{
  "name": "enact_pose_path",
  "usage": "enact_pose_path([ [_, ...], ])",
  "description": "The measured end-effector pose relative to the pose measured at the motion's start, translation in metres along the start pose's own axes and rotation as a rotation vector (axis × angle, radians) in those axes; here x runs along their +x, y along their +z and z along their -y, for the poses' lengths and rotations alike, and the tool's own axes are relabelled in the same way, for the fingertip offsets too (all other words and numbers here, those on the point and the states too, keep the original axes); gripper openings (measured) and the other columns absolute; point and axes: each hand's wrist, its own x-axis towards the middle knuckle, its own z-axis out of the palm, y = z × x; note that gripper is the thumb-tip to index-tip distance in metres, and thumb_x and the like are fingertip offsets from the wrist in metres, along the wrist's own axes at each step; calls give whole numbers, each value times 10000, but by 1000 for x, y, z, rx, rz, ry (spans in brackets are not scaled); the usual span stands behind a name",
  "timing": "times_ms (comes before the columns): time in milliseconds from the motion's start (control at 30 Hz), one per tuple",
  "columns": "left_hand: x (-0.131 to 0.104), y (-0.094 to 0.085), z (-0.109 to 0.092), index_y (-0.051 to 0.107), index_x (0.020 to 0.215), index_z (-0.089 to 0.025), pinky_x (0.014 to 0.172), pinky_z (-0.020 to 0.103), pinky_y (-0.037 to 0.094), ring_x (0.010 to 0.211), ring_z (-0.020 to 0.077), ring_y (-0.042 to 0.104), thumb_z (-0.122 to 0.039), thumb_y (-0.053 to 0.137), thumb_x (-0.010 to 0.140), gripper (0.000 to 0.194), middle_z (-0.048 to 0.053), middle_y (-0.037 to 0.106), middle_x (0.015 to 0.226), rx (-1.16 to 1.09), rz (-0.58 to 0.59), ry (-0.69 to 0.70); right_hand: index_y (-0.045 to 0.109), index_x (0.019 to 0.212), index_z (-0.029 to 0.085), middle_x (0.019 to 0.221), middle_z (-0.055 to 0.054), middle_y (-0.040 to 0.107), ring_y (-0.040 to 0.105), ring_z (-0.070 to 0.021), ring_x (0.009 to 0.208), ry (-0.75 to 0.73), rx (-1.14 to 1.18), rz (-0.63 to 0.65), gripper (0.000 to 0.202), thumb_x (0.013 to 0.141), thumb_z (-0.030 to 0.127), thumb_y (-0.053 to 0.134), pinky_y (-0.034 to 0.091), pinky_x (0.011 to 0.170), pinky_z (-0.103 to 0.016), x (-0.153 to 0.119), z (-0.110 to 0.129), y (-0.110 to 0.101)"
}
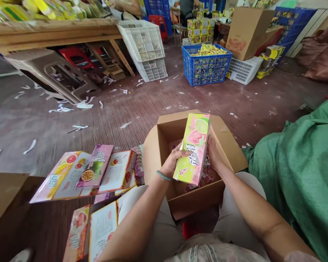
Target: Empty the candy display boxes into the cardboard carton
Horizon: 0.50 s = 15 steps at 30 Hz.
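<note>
A long green and pink printed box (192, 145) is held tilted above an open cardboard carton (196, 203). My left hand (173, 160), with a beaded bracelet on the wrist, grips its left side, the fingers over the front face. My right hand (213, 151) holds the right side, its fingers partly hidden behind the box. Small pink and purple packets (207, 177) lie inside the carton, which stands between my knees with its flaps spread.
Flat printed boxes (116, 171) lie at my left, beside a brown carton (5, 193). Green cloth (303, 174) bulges at the right. Ahead are a blue crate (206, 69), white crates (146, 47) and a wooden table (57, 32). Paper scraps litter the floor.
</note>
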Motion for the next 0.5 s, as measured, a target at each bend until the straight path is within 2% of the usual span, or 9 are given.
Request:
enact_pose_path([
  [67, 2, -1, 0, 632, 1565, -139, 692, 358, 638, 830, 324, 813, -188, 930, 545, 1064, 112, 853, 1083, 52, -96, 24, 484, 1635, 266, 1710, -167, 451, 351, -390, 1634, -209, -324, -122, 930, 990, 935, 450, 298, 1351, -669, -4, 6, -6],
  [100, 3, -2, 0, 622, 1584, -140, 664, 342, 623, 787, 300, 799, -177, 930, 530, 1099, 100, 852, 1074, 79, -126, 26, 482, 1635, 270, 1712, -170, 429, 345, -389, 1634, -346, -476, -109, 879, 1026, 900, 418, 304, 1341, -666, -8, 11, -9],
  [133, 3, -4, 1, 616, 1598, -140, 647, 329, 610, 753, 276, 782, -175, 931, 527, 1117, 91, 850, 1065, 108, -146, 27, 517, 1605, 276, 1691, -164, 444, 353, -381, 1627, -497, -619, -27, 799, 1063, 851, 404, 311, 1332, -650, -13, 16, -11],
  [200, 4, -11, 1, 638, 1587, -133, 626, 305, 587, 701, 232, 743, -182, 930, 533, 1095, 78, 844, 1036, 176, -172, 41, 646, 1449, 255, 1565, -160, 561, 423, -366, 1566, -766, -882, 273, 641, 1106, 757, 443, 335, 1297, -606, -24, 27, -12],
  [233, 4, -16, 2, 661, 1565, -128, 619, 296, 576, 689, 219, 727, -187, 929, 535, 1066, 74, 841, 1018, 213, -184, 48, 695, 1344, 228, 1467, -168, 625, 476, -369, 1504, -843, -995, 429, 585, 1107, 725, 497, 352, 1265, -594, -28, 32, -12],
  [300, 5, -26, 4, 693, 1528, -122, 621, 291, 572, 704, 220, 722, -181, 924, 519, 1036, 72, 836, 1003, 279, -206, 45, 729, 1166, 181, 1259, -175, 706, 563, -368, 1339, -876, -1176, 648, 484, 1086, 647, 628, 389, 1185, -576, -35, 36, -9],
  [367, 7, -37, 8, 676, 1540, -118, 636, 304, 583, 724, 239, 732, -159, 922, 477, 1091, 72, 832, 992, 322, -218, -16, 725, 1025, 168, 1069, -145, 727, 606, -331, 1155, -836, -1261, 779, 349, 1072, 513, 717, 416, 1104, -531, -38, 34, -4],
  [433, 8, -47, 15, 629, 1581, -126, 632, 316, 584, 705, 251, 735, -147, 907, 455, 1159, 71, 832, 967, 327, -189, -147, 692, 895, 181, 908, -89, 704, 599, -270, 975, -796, -1209, 877, 251, 1081, 349, 710, 428, 1022, -468, -40, 28, 1],
  [500, 9, -54, 22, 629, 1569, -150, 628, 323, 581, 690, 258, 740, -163, 878, 473, 1125, 73, 835, 961, 274, -104, -289, 624, 790, 200, 790, -40, 645, 551, -222, 836, -767, -1046, 897, 303, 1088, 243, 654, 424, 939, -417, -43, 26, 6],
])
